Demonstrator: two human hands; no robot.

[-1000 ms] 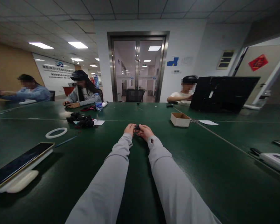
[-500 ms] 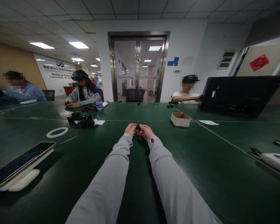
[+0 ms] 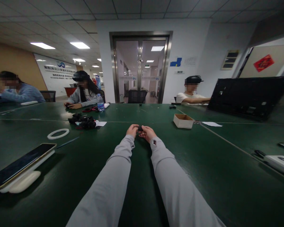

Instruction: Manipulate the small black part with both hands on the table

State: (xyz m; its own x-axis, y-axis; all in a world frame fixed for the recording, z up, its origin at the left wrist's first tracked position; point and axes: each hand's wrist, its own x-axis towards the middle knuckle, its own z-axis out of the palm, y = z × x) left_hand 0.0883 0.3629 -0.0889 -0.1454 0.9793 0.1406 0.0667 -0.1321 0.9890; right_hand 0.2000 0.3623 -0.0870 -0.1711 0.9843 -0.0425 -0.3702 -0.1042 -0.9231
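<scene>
Both arms reach forward over the green table point(image 3: 191, 160). A small black object point(image 3: 139, 128) sits between the fingertips of my two hands, just above the tabletop; its kind is too small to make out. My left hand point(image 3: 132, 130) is closed on its left end. From the other side my right hand point(image 3: 148, 133) grips it, thumb and fingers pinched together. The fingers cover most of the object.
At left lie a phone point(image 3: 21, 164) propped on a white object, a white ring point(image 3: 58, 134) and a thin blue stick point(image 3: 68, 142). Black gear point(image 3: 82, 121) and a bottle point(image 3: 100, 103) stand farther off. An open box point(image 3: 183, 121) and large black screen point(image 3: 246, 97) are right.
My hands stay in place on the small black object. At the right, the black screen has shifted rightward with the co-worker's arm stretched to it. The person at far left leans farther left.
</scene>
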